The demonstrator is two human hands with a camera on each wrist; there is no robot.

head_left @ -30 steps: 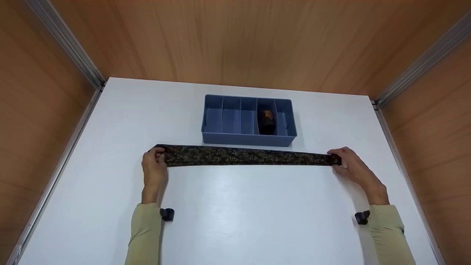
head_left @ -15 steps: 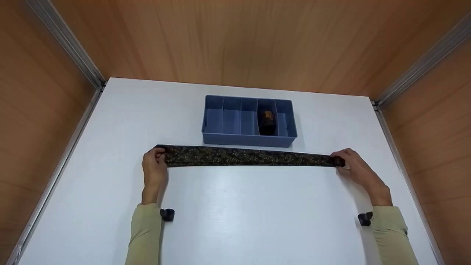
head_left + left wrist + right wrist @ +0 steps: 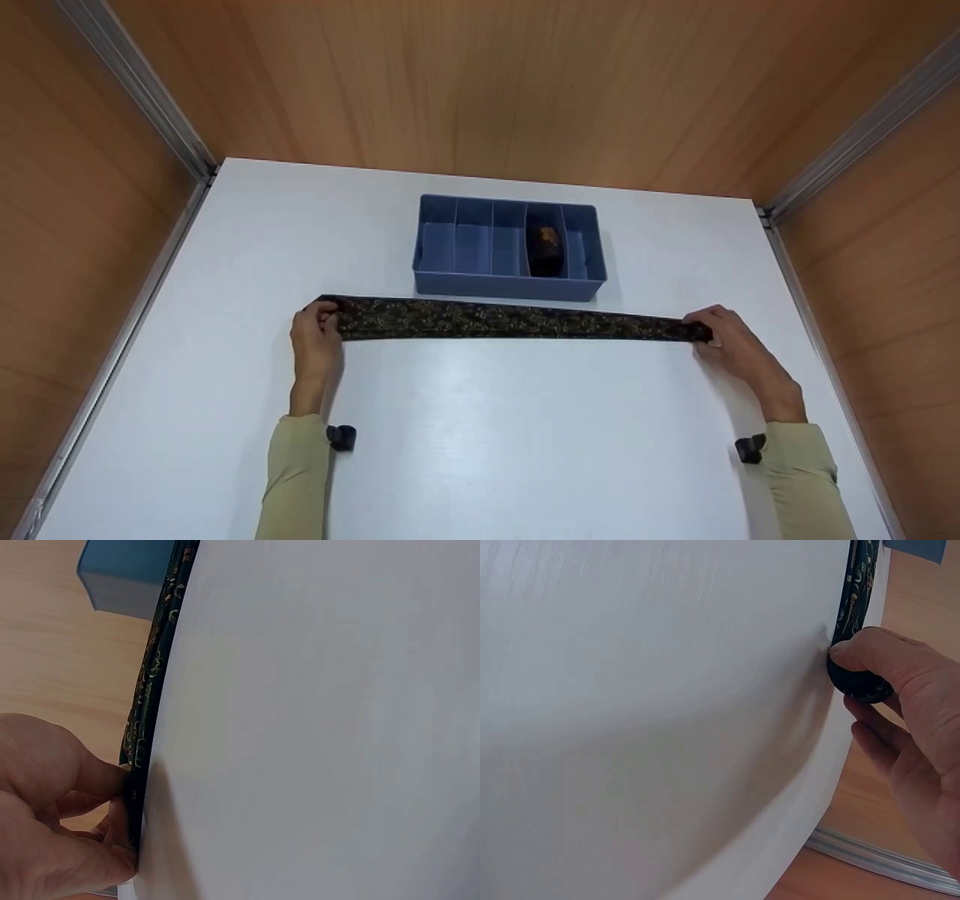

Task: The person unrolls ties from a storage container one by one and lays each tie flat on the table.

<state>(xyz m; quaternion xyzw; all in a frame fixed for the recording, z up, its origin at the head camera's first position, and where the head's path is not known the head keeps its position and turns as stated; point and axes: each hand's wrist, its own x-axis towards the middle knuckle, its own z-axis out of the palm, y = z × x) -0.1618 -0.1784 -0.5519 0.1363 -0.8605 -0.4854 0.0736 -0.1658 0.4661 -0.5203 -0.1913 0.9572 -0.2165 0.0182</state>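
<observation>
A dark necktie with a small gold floral pattern stretches sideways across the white table, wide at its left end and narrower toward the right. My left hand holds the wide end, thumb and fingers at its edge in the left wrist view. At the other end my right hand grips a rounded, rolled-up part of the tie between thumb and fingers. Just behind the tie stands a blue divided box. One of its compartments, second from the right, contains a dark rolled item with an orange-brown patch.
The white table is bounded by wooden panels at the back and both sides, with metal rails at the corners. A small black wrist camera sits at each sleeve cuff.
My right hand has shifted steadily a little to the right with the rolled end, and a longer stretch of necktie now lies between the hands. My left hand stays in place.
</observation>
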